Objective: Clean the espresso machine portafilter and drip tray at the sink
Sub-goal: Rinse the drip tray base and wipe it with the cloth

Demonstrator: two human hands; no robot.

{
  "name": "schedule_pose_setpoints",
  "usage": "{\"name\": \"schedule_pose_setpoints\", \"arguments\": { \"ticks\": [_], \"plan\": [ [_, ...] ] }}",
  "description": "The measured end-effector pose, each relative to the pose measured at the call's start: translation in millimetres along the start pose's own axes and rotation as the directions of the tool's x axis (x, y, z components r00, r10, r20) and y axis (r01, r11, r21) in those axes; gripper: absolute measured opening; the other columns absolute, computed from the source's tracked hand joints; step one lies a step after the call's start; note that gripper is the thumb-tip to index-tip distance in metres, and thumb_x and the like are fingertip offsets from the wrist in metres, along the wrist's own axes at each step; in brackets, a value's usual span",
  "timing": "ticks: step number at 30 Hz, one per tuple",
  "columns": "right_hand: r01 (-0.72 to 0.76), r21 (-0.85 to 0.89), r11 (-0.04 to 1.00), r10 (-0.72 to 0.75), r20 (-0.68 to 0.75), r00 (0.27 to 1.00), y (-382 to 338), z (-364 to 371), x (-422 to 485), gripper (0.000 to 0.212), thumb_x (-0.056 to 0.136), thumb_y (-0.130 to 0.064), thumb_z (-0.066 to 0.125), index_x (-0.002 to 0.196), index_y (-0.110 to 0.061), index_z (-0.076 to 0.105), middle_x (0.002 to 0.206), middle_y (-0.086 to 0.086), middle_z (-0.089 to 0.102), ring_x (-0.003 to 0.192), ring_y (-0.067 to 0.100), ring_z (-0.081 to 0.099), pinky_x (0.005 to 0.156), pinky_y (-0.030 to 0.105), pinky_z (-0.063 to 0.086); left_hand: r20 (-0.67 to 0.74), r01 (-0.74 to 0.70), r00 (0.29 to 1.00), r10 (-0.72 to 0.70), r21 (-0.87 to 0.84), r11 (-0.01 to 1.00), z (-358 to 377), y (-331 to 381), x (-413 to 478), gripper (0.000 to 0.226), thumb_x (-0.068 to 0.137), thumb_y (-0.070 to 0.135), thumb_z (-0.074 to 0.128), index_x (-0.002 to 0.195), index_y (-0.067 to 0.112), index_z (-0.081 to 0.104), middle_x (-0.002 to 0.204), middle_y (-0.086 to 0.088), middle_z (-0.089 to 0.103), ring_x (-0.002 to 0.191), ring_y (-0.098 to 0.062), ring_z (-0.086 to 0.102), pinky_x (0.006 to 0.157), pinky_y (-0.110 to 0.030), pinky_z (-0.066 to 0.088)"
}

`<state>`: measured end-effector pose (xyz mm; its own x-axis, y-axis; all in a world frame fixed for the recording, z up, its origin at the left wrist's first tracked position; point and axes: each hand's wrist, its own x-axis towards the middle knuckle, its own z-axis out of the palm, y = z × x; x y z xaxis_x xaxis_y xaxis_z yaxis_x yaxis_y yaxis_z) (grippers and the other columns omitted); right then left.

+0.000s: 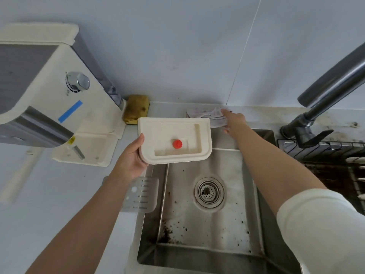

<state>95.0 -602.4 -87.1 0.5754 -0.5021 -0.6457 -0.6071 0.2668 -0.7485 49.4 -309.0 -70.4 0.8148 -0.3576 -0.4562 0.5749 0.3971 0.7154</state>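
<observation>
Sink point(207, 230): nearest me, steel, dark specks on its floor.
Grate point(144, 196): flat on the counter at the sink's left edge, partly under my left forearm.
Left hand point(131, 157): fingers curled round the tray's left end, thumb on top.
Tray point(173, 122): cream, held level over the sink's back-left corner, red float point(177, 144) inside.
Right hand point(235, 120): on the cloth point(205, 113) behind the sink; I can't tell if it's pinching.
Sponge point(136, 111): against the wall.
Machine point(49, 86): far left.
</observation>
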Motion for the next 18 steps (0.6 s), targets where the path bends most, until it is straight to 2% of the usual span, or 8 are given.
{"name": "schedule_pose_setpoints", "arguments": {
  "ticks": [4, 9, 12, 15, 16, 18],
  "plan": [
    [-0.070, 0.062, 0.996, 0.069, 0.008, 0.998, -3, 6, 7, 0.031, 0.081, -0.016, 0.069, 0.068, -0.011, 0.041, 0.068, 0.004, 0.047, 0.059, 0.014, 0.044, 0.045, 0.024, 0.034, 0.032, -0.002, 1.000, 0.002, -0.012, 1.000, -3, 2, 0, 0.032, 0.082, 0.033, 0.047, 0.096, 0.025, 0.075, 0.103, 0.003, 0.072, 0.097, -0.018, 0.068, 0.072, -0.033, 0.058],
    [-0.049, 0.007, 0.999, 0.049, 0.014, 0.999, -2, 5, 6, 0.028, 0.083, -0.014, 0.065, 0.067, -0.011, 0.042, 0.066, 0.004, 0.048, 0.056, 0.014, 0.046, 0.044, 0.022, 0.036, 0.024, 0.016, 1.000, -0.016, 0.005, 1.000, -4, 0, 3, 0.034, 0.084, 0.031, 0.045, 0.092, 0.022, 0.076, 0.101, 0.001, 0.073, 0.095, -0.017, 0.069, 0.077, -0.034, 0.058],
    [0.032, 0.089, 0.996, -0.038, 0.065, 0.997, -2, 2, -2, 0.020, 0.086, -0.017, 0.059, 0.070, -0.013, 0.048, 0.071, 0.002, 0.054, 0.061, 0.013, 0.051, 0.045, 0.021, 0.042, 0.018, 0.020, 1.000, -0.020, 0.002, 1.000, -1, -1, 3, 0.034, 0.086, 0.031, 0.043, 0.092, 0.022, 0.076, 0.100, 0.001, 0.073, 0.094, -0.018, 0.069, 0.078, -0.035, 0.056],
    [0.124, 0.189, 0.974, -0.150, 0.129, 0.980, -9, -5, -18, 0.010, 0.089, -0.022, 0.050, 0.088, -0.013, 0.053, 0.089, 0.004, 0.060, 0.078, 0.017, 0.058, 0.062, 0.024, 0.045, 0.034, 0.019, 0.999, -0.019, 0.007, 1.000, 1, -4, 2, 0.034, 0.087, 0.031, 0.044, 0.092, 0.023, 0.076, 0.100, 0.001, 0.073, 0.094, -0.017, 0.069, 0.077, -0.034, 0.058],
    [0.139, 0.233, 0.963, -0.174, 0.137, 0.975, -12, -10, -25, 0.013, 0.089, -0.023, 0.050, 0.096, -0.012, 0.051, 0.096, 0.006, 0.060, 0.085, 0.019, 0.060, 0.065, 0.027, 0.047, 0.041, 0.018, 0.999, -0.018, 0.011, 1.000, 3, -5, 1, 0.035, 0.088, 0.031, 0.042, 0.092, 0.023, 0.076, 0.101, 0.001, 0.073, 0.094, -0.017, 0.069, 0.075, -0.034, 0.058],
    [0.172, 0.305, 0.937, -0.223, 0.141, 0.965, -19, -23, -39, 0.012, 0.090, -0.023, 0.049, 0.099, -0.015, 0.048, 0.102, 0.007, 0.058, 0.092, 0.022, 0.060, 0.067, 0.031, 0.049, 0.102, 0.010, 0.995, -0.011, 0.012, 1.000, 6, -6, 0, 0.035, 0.090, 0.028, 0.041, 0.095, 0.022, 0.076, 0.102, 0.001, 0.073, 0.096, -0.017, 0.068, 0.073, -0.032, 0.058]
  ]
}}
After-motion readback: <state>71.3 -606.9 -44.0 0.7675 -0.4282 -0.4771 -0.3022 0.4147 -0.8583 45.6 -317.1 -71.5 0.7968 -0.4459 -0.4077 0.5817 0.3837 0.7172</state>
